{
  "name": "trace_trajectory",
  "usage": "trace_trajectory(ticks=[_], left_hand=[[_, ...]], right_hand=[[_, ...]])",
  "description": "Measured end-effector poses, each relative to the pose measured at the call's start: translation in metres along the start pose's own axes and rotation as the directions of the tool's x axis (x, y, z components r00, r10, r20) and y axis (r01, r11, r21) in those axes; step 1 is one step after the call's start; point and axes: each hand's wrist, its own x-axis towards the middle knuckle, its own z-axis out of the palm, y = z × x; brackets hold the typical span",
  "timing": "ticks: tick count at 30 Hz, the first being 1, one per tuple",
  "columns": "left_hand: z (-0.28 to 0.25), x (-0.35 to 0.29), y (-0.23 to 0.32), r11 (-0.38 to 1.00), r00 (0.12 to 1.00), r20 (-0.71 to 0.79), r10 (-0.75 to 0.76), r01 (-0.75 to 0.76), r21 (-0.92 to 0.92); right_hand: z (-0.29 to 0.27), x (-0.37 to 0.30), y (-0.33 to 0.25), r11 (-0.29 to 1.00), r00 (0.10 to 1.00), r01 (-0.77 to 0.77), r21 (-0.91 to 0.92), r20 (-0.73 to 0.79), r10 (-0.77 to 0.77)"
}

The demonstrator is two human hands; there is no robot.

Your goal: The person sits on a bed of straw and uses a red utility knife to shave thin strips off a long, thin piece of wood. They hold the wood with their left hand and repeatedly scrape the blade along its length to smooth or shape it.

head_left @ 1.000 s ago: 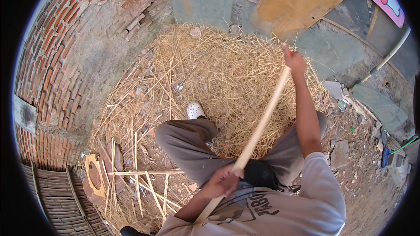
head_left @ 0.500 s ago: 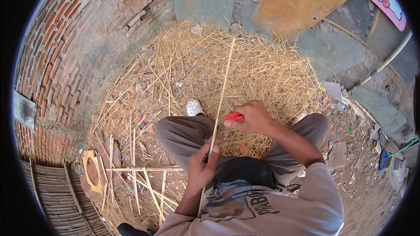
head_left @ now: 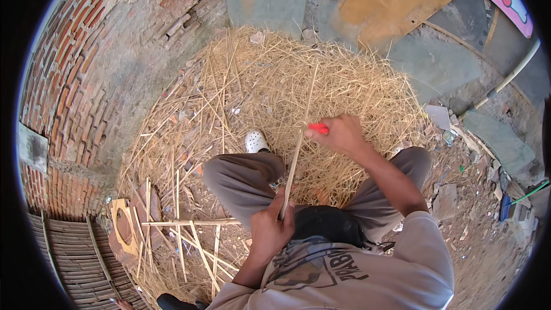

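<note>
A red-handled tool clasped in the right hand now appears to meet a bamboo strip, having been clear of it a half-second earlier, suggesting work on it is resuming; the left hand grips the strip, angled out over straw.

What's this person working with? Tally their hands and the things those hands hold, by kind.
Hands: 2, the left hand and the right hand
Pale strip: 1, gripped by the left
Red tool: 1, gripped by the right
Total: 4
</note>
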Motion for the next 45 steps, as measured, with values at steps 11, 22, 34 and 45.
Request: trace_trajectory(ticks=[11, 22, 34, 45], left_hand=[[-0.008, 0.012, 0.008, 0.971, 0.993, 0.116, 0.004, -0.032, 0.237], [0.005, 0.0, 0.002, 0.991, 0.98, 0.167, 0.111, -0.122, 0.054], [0.009, -0.019, -0.016, 0.985, 0.992, 0.102, -0.074, 0.088, -0.149], [0.004, 0.027, 0.02, 0.998, 0.988, 0.139, -0.061, 0.063, -0.007]], right_hand=[[0.004, -0.013, -0.015, 0.981, 0.981, 0.193, 0.013, 0.015, -0.193], [-0.035, 0.039, 0.09, 0.96, 0.974, -0.201, -0.194, -0.147, 0.174], [-0.052, 0.043, 0.175, 0.82, 0.816, -0.572, 0.014, -0.092, 0.571], [-0.03, -0.01, 0.006, 0.978, 0.976, 0.196, 0.074, 0.08, -0.202]])
